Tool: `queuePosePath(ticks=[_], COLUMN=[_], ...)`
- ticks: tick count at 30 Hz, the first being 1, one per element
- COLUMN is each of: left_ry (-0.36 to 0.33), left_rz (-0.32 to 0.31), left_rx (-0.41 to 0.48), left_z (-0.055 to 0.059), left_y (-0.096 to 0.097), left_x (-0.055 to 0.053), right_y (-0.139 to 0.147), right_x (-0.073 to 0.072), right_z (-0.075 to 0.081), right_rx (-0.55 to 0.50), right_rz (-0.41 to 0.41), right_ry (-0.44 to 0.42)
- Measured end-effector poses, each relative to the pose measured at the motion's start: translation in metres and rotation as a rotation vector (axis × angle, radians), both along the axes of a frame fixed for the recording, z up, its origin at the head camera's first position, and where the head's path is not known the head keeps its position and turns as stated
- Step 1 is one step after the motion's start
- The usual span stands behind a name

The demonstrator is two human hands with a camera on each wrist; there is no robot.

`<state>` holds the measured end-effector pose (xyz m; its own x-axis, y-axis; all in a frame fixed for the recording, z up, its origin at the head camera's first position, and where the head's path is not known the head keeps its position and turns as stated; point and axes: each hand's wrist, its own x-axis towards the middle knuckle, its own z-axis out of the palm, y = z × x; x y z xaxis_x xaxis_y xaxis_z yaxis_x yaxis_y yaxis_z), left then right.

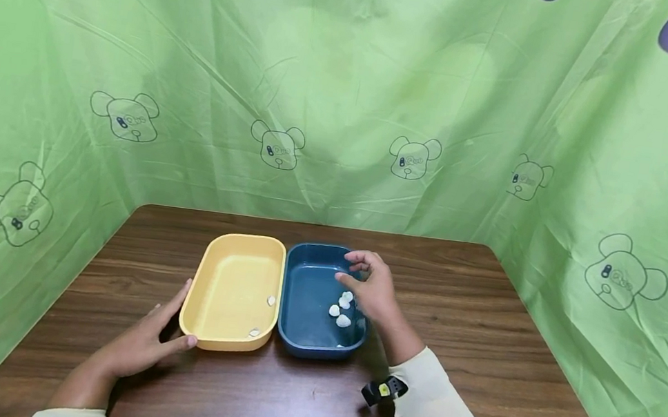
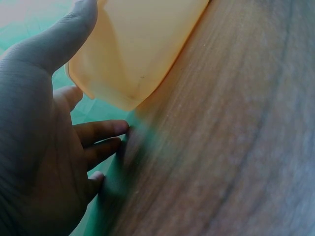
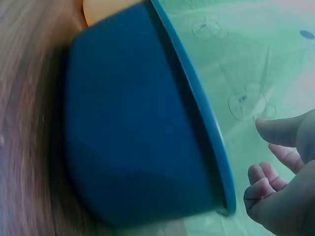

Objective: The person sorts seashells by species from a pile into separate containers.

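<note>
My left hand [image 1: 143, 345] lies at the near-left corner of a yellow tray [image 1: 217, 345], its thumb at the front rim and its straight fingers along the left side. In the left wrist view the thumb and index finger meet the tray's wall, while the other fingers extend below. Over the right side of a blue tray [image 1: 299, 288] hovers my right hand [image 1: 375, 290], thumb and loosely bent fingers apart, nothing between them. Several small white shells [image 1: 343, 321] lie beneath it in the blue tray. Inside the yellow one are a pale shell [image 1: 270, 301] and another shell [image 1: 254, 332].
The two trays stand side by side on a dark brown wooden table [image 1: 453, 307]. Green printed cloth [image 1: 335, 195] hangs around the back and both sides. A black wrist strap [image 1: 385, 390] sits at the right sleeve's cuff.
</note>
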<state>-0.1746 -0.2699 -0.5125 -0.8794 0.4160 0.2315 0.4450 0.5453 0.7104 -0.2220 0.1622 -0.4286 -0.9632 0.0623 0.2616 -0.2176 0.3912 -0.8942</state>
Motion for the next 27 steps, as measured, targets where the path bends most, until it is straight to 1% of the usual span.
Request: queuePosePath(ticks=[4,8,16,22,27], left_ry=[-0.005,-0.003,0.001,-0.002,-0.002], left_rz=[-0.002,0.004,0.007,0.01,0.012], left_rx=[-0.005,-0.011,-0.006,-0.005,-0.009], left_z=[0.001,0.001,-0.001,-0.001,-0.001], left_y=[0.0,0.0,0.0,-0.001,0.0], left_x=[0.0,0.0,0.0,0.0,-0.001], right_y=[0.016,0.03,0.058,0.081,0.095], right_x=[-0.002,-0.004,-0.015,-0.024,-0.027], right_z=[-0.004,-0.009,-0.02,-0.034,-0.044], right_rx=[-0.037,-0.071,-0.11,-0.087,-0.052], right_rz=[-0.054,-0.078,-0.144,-0.178,-0.195], right_ry=[-0.018,-0.031,-0.085,-0.129,-0.181])
